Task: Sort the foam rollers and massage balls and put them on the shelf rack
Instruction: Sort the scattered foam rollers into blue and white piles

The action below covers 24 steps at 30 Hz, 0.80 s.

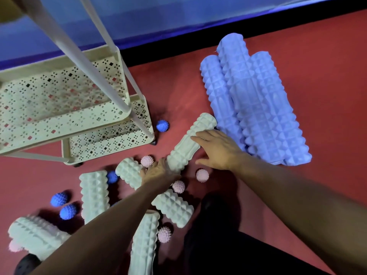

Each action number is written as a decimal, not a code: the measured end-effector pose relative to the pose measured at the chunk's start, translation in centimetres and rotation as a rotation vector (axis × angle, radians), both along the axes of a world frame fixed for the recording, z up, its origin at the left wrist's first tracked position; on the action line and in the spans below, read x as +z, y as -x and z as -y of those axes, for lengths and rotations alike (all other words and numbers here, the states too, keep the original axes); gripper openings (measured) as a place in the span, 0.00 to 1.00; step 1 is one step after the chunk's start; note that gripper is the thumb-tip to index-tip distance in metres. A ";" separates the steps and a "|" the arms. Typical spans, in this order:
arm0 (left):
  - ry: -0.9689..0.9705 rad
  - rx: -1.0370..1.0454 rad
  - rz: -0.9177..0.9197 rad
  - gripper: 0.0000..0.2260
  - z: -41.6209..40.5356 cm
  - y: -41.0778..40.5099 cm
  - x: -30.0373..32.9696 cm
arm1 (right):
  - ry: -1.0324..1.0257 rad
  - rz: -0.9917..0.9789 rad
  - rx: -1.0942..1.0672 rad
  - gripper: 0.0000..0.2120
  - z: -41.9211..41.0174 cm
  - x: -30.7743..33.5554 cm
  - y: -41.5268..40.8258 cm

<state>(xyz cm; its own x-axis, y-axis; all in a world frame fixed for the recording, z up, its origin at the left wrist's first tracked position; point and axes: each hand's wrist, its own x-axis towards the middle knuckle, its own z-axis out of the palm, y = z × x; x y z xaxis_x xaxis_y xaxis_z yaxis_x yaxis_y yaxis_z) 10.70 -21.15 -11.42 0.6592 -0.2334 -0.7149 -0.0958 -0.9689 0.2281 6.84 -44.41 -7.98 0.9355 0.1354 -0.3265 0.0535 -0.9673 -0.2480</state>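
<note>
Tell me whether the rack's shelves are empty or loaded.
Empty as far as visible: both perforated shelves of the rack show bare; rollers and balls lie on the floor.

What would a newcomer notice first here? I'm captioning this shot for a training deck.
Three big blue foam rollers lie bundled at upper right on the red floor. In the centre, both hands, left and right, are on a white foam roller. The cream shelf rack stands at left.
</note>
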 end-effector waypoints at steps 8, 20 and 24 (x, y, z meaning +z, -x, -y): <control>0.144 0.096 0.053 0.39 -0.8 -0.7 0.4 | 0.021 -0.037 0.057 0.44 0.6 -0.5 -1.0; 0.269 -0.021 0.002 0.35 -6.1 -3.0 13.5 | -0.090 -0.220 0.173 0.50 -3.4 8.8 -2.8; 0.416 -0.003 0.012 0.26 -8.2 -1.8 20.5 | -0.140 -0.292 0.189 0.35 -5.4 15.5 -2.1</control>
<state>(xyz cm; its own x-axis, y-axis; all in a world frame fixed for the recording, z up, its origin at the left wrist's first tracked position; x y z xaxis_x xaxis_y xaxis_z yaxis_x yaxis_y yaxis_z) 12.54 -12.98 9.11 0.6656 -0.5024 -0.5519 -0.1030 -0.7942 0.5988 8.89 -38.99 7.47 0.7599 0.3594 -0.5416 0.1355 -0.9025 -0.4088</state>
